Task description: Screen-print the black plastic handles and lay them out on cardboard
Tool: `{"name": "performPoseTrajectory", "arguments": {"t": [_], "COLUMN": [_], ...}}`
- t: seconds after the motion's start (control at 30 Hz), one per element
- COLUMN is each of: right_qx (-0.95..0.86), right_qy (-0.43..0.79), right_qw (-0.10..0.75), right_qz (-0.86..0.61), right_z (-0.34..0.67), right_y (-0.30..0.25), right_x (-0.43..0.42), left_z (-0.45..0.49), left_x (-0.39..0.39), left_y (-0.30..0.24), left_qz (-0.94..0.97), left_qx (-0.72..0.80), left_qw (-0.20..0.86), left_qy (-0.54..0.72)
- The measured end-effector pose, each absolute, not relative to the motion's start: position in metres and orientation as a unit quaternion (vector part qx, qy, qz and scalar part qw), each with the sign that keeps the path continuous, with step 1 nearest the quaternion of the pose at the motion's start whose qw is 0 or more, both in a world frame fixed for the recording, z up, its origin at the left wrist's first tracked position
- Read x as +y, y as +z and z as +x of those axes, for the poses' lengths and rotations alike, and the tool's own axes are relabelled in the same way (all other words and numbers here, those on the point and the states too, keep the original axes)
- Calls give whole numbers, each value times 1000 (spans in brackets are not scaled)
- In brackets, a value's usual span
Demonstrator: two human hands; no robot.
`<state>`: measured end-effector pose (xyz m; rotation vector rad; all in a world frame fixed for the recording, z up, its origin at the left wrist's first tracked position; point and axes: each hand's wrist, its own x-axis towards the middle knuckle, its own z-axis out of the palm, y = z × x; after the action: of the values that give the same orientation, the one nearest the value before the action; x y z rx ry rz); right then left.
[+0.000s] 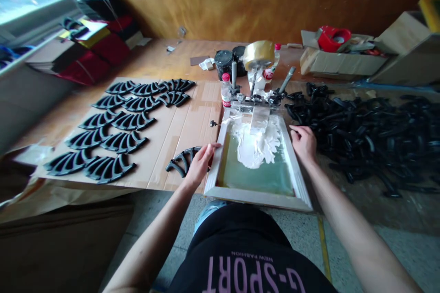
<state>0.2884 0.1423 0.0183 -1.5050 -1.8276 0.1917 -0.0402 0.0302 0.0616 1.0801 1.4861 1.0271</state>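
The left hand [199,167] is at the left edge of a framed screen [254,196], its fingertips against the rim and a ribbed black part [178,165] partly hidden behind it, while the right hand [304,144] curls its fingers beside the opposite edge; whether either is gripping, I cannot tell. The screen lies in front of the person, white paste [254,151] spread over its mesh and a metal clamp [256,100] at its far end. Farther out, similar black parts [132,120] stand in rows on cardboard [165,128] to the left, and a heap of black pieces [371,132] covers the right.
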Motion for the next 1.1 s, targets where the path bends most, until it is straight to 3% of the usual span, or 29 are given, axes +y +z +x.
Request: {"name": "performPoseTrajectory", "arguments": {"t": [0.1, 0.2, 0.3, 0.47, 0.67, 0.83, 1.1], "right_qx": [-759, -827, -872, -957, -932, -946, -823], "right_qy": [0, 23, 54, 82, 74, 77, 67], "right_qw": [330, 219, 131, 71, 125, 139, 249], "right_qz": [-561, -517, -468, -270, -332, -282, -506], "right_z": [253, 209, 196, 222, 222, 219, 217], "right_y": [37, 42, 36, 38, 34, 21, 78], "right_x": [161, 159, 135, 95, 89, 71, 173], "left_z": [-42, -42, -45, -49, -46, -45, -47], "left_x": [23, 28, 31, 30, 30, 30, 30], "left_y": [11, -26, -41, -42, -36, -31, 37], "left_qz": [428, 439, 462, 467, 458, 460, 455], "left_qx": [621, 638, 653, 647, 633, 639, 622], "left_qw": [521, 501, 474, 478, 494, 492, 503], "left_qy": [401, 386, 369, 366, 380, 372, 390]}}
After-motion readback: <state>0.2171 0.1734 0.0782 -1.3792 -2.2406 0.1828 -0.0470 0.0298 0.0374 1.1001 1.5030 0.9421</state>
